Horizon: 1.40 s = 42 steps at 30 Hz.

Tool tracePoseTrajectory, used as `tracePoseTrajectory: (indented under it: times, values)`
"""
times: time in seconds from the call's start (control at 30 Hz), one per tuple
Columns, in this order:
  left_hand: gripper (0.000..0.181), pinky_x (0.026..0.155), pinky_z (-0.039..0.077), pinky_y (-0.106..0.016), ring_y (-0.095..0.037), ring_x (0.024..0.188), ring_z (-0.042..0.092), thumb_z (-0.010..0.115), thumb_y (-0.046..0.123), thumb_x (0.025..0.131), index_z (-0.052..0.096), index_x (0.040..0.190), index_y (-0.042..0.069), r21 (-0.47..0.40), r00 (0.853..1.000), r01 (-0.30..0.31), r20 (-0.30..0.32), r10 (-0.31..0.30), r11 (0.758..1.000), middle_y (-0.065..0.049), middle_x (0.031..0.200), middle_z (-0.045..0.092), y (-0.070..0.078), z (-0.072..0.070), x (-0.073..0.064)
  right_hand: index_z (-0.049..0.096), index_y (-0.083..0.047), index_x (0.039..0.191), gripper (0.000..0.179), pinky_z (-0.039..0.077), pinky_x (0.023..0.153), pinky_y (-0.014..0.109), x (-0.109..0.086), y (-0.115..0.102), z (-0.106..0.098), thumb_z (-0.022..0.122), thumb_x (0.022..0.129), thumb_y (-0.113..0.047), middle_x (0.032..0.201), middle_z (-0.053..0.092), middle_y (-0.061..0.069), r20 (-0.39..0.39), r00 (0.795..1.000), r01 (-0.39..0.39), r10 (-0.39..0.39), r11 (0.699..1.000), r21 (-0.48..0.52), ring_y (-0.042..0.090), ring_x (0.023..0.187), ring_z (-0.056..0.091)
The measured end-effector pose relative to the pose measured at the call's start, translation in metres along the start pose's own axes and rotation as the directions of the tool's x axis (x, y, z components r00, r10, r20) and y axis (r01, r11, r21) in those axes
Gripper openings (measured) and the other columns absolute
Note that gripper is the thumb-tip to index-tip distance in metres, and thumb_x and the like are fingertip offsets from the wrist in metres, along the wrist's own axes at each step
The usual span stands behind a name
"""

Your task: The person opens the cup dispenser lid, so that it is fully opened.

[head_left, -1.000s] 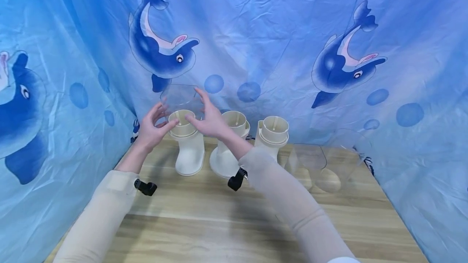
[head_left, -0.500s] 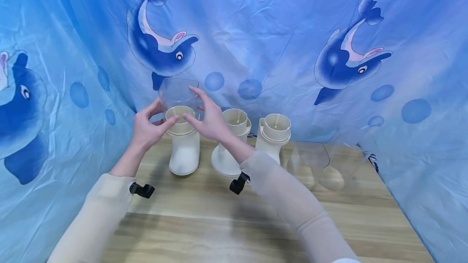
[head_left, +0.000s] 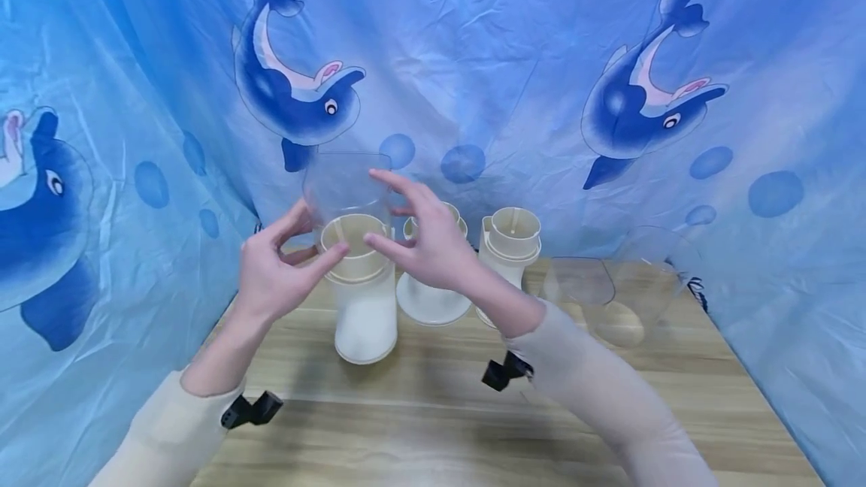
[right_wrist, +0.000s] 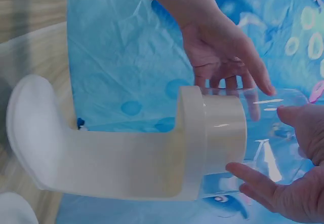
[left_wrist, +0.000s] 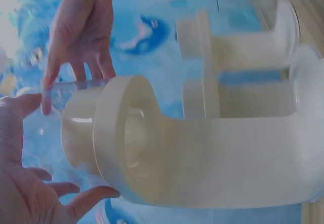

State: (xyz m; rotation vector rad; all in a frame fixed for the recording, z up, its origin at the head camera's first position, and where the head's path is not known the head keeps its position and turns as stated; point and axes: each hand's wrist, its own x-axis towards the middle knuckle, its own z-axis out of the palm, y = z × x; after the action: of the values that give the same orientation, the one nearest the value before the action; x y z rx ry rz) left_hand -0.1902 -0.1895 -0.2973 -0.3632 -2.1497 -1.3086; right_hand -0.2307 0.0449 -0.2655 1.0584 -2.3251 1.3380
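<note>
A white plastic stand (head_left: 366,325) with a cream round neck (head_left: 358,267) stands upright before both hands. Around that neck, and rising above it, is a clear plastic container (right_wrist: 273,158), its far rim high behind the neck in the head view. My left hand (head_left: 279,265) holds the container from the left, thumb at the near side of the neck. From the right, my right hand (head_left: 436,240) grips it, with fingers spread along the clear wall and the thumb near the neck's rim. In the right wrist view, the clear wall reaches down to the cream collar (right_wrist: 192,143).
Two similar white stands, one partly behind my right hand (head_left: 433,300) and one farther right (head_left: 514,246), are at the back. Two clear containers (head_left: 580,280) lie on the wooden table (head_left: 419,427) at right. A blue dolphin-print curtain (head_left: 501,58) encloses the back and sides.
The stand has shifted toward me and slightly right, with the clear container and both hands moving along. The right hand now covers more of the middle stand.
</note>
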Motion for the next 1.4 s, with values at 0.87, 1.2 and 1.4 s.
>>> tracePoseTrajectory:
  times: [0.87,1.2,1.4]
  values:
    - [0.096,0.092,0.063,-0.032,-0.029,0.128,0.066,0.091,0.008,0.082,0.042,0.164,0.020,-0.269,0.960,-0.093,0.229,0.158,0.959,-0.012,0.145,0.067,0.032,0.106,-0.065,0.045,-0.019,0.159,0.085,0.066,0.075,0.027,-0.133,0.022,-0.078,0.084,0.087,0.005,0.146,0.053,0.012,-0.070,0.997,-0.031,0.031,0.999,-0.008,0.038,0.124,0.067]
    - [0.093,0.089,0.065,-0.032,-0.035,0.128,0.068,0.092,0.007,0.081,0.045,0.161,0.011,-0.294,0.951,-0.135,0.229,0.207,0.946,-0.015,0.148,0.066,0.029,0.126,-0.074,0.043,-0.019,0.160,0.090,0.067,0.077,0.027,-0.156,0.031,-0.083,0.084,0.084,0.008,0.150,0.051,0.012,-0.095,0.994,-0.057,0.052,0.997,-0.047,0.038,0.123,0.066]
    - [0.093,0.089,0.064,-0.030,-0.032,0.127,0.069,0.093,0.008,0.080,0.046,0.161,0.011,-0.286,0.950,-0.134,0.234,0.205,0.949,-0.014,0.141,0.068,0.029,0.130,-0.079,0.042,-0.019,0.161,0.090,0.066,0.077,0.026,-0.167,0.034,-0.083,0.084,0.085,0.006,0.148,0.052,0.012,-0.109,0.992,-0.069,0.062,0.996,-0.059,0.039,0.122,0.065]
